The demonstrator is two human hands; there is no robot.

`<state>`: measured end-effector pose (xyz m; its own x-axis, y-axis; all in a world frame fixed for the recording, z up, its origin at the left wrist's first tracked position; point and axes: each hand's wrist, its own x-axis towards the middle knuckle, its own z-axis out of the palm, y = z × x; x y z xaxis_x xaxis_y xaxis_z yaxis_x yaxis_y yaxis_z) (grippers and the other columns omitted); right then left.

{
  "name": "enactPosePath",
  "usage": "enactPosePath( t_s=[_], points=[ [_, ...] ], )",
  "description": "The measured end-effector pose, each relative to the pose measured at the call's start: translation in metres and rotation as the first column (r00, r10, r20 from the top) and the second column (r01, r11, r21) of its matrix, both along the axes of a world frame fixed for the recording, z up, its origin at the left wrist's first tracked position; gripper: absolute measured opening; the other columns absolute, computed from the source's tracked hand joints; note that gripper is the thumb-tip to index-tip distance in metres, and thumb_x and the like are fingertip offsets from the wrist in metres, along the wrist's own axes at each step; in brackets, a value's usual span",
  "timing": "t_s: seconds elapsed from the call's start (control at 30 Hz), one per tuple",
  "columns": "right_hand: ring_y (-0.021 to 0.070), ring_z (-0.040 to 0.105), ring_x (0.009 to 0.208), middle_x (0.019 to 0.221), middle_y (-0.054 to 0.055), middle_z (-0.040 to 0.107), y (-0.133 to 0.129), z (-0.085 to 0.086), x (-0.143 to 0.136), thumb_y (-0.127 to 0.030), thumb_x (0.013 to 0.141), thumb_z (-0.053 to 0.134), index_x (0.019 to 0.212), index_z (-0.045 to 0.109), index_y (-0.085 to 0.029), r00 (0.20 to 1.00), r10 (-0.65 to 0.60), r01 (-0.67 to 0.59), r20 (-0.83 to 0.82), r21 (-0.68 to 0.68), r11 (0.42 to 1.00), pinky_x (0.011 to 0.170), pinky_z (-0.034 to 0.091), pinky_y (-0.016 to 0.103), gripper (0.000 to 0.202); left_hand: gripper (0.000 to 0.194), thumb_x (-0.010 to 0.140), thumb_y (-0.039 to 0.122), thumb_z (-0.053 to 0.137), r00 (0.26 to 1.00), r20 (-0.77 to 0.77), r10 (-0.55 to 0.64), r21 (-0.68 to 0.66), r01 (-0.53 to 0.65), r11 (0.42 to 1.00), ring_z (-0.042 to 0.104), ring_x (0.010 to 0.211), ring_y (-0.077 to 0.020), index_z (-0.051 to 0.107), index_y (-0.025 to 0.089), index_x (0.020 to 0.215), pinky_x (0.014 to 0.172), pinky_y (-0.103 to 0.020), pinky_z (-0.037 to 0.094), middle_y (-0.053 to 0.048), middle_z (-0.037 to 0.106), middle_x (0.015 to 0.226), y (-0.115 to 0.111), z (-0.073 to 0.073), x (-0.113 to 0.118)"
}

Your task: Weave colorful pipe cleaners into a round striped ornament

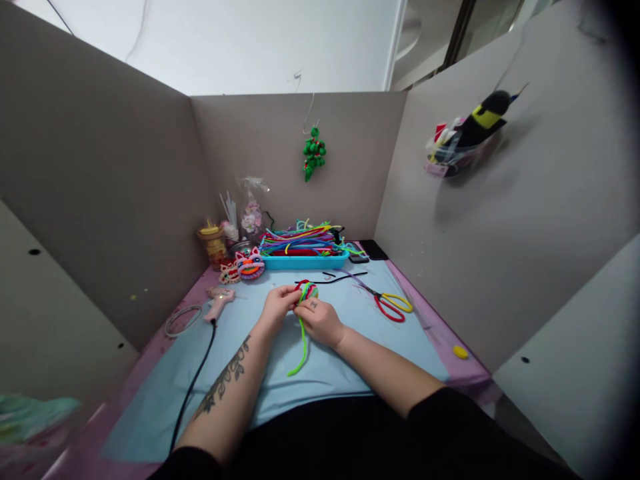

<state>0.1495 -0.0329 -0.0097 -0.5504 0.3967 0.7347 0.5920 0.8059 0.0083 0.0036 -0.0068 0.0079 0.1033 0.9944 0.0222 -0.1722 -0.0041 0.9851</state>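
Both my hands meet over the middle of the light blue mat [245, 393]. Between their fingertips is a small bundle of bent pipe cleaners [309, 291], red, blue and green. A bright green pipe cleaner end [304, 347] hangs from it toward me, curving left at its tip. My left hand [279, 307] pinches the bundle from the left. My right hand [320, 320] closes on it from the right, its fingers partly hiding the lower part. Just beyond the hands lie black pipe cleaners [345, 277].
Scissors [387, 303] with red and yellow handles lie right; a pink glue gun [219, 303] with black cord lies left. Behind stand a blue tray [305, 262] of pipe cleaners and a lion-like craft head [250, 265]. Grey panels [300, 193] enclose the table. A yellow disc [460, 352] lies far right.
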Motion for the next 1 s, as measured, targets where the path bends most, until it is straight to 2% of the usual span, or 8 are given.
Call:
enactPosePath(
  t_s=[0.17,0.27,0.33,0.5,0.67,0.77,0.87,1.0],
  points=[
    [0.0172,0.055,0.074,0.081,0.006,0.066,0.002,0.000,0.000,-0.015,0.085,0.046,0.091,0.064,-0.019,1.000,-0.006,0.006,0.006,-0.002,1.000,0.067,0.044,0.029,0.019,0.034,0.055,0.032,0.080,0.999,0.024,-0.025,-0.004,0.025,1.000,0.057,0.052,-0.0103,0.068,0.012,0.081,0.051,-0.020,0.040,-0.002,0.067,0.064,0.001,-0.002,-0.001],
    [0.0174,0.057,0.079,0.089,0.007,0.067,0.002,0.000,0.004,-0.013,0.083,0.046,0.099,0.061,-0.020,0.994,0.102,-0.104,-0.036,-0.047,0.993,0.070,0.046,0.029,0.023,0.036,0.054,0.031,0.081,0.998,0.024,-0.050,0.039,0.049,0.998,0.062,0.059,-0.0141,0.068,0.012,0.082,0.058,-0.024,0.045,-0.004,0.070,0.069,0.002,-0.002,-0.003],
    [0.0170,0.058,0.080,0.092,0.006,0.066,0.004,0.000,0.008,-0.013,0.082,0.047,0.103,0.058,-0.021,0.975,0.153,-0.170,-0.162,-0.100,0.980,0.073,0.047,0.030,0.025,0.035,0.055,0.030,0.081,0.999,0.025,-0.048,0.068,0.047,0.997,0.063,0.061,-0.0151,0.067,0.013,0.081,0.062,-0.025,0.046,-0.004,0.070,0.070,0.002,0.001,-0.005],
    [0.0194,0.055,0.091,0.095,0.008,0.057,0.016,0.008,0.025,-0.025,0.080,0.053,0.093,0.058,-0.020,0.773,-0.155,-0.068,-0.615,-0.323,0.944,0.075,0.046,0.032,0.015,0.032,0.057,0.030,0.080,0.990,0.024,-0.140,0.099,0.137,0.986,0.064,0.064,-0.0164,0.066,0.013,0.080,0.068,-0.028,0.047,-0.004,0.071,0.072,-0.004,0.012,-0.011],
    [0.0240,0.042,0.121,0.127,0.011,0.046,0.028,0.017,0.038,-0.043,0.080,0.055,0.082,0.065,-0.019,0.731,-0.192,-0.296,-0.655,-0.558,0.775,0.099,0.034,0.038,0.026,0.031,0.056,0.028,0.081,0.979,-0.012,-0.204,0.098,0.204,0.974,0.063,0.062,-0.0148,0.064,0.013,0.078,0.066,-0.027,0.047,-0.003,0.069,0.070,-0.008,0.018,-0.015],
    [0.0259,0.033,0.130,0.138,0.010,0.040,0.029,0.017,0.037,-0.050,0.074,0.062,0.075,0.067,-0.019,0.714,-0.177,-0.460,-0.678,-0.644,0.611,0.104,0.028,0.038,0.031,0.035,0.057,0.028,0.080,0.969,-0.058,-0.242,0.087,0.247,0.965,0.063,0.061,-0.0143,0.061,0.014,0.083,0.062,-0.025,0.045,-0.002,0.068,0.068,-0.008,0.017,-0.016],
    [0.0284,0.032,0.132,0.140,0.011,0.041,0.028,0.015,0.030,-0.049,0.065,0.070,0.066,0.066,-0.018,0.635,-0.229,-0.602,-0.738,-0.658,0.451,0.103,0.029,0.039,0.032,0.038,0.059,0.030,0.079,0.958,-0.121,-0.261,0.088,0.272,0.958,0.060,0.055,-0.0116,0.058,0.015,0.087,0.055,-0.020,0.039,0.001,0.065,0.062,-0.008,0.017,-0.017],
    [0.0309,0.033,0.131,0.139,0.011,0.042,0.027,0.014,0.024,-0.045,0.057,0.076,0.056,0.061,-0.017,0.526,-0.312,-0.696,-0.791,-0.612,0.377,0.102,0.029,0.040,0.031,0.038,0.060,0.031,0.079,0.954,-0.144,-0.264,0.093,0.278,0.956,0.057,0.051,-0.0095,0.054,0.016,0.085,0.052,-0.018,0.035,0.004,0.061,0.057,-0.009,0.018,-0.016]
  ],
)
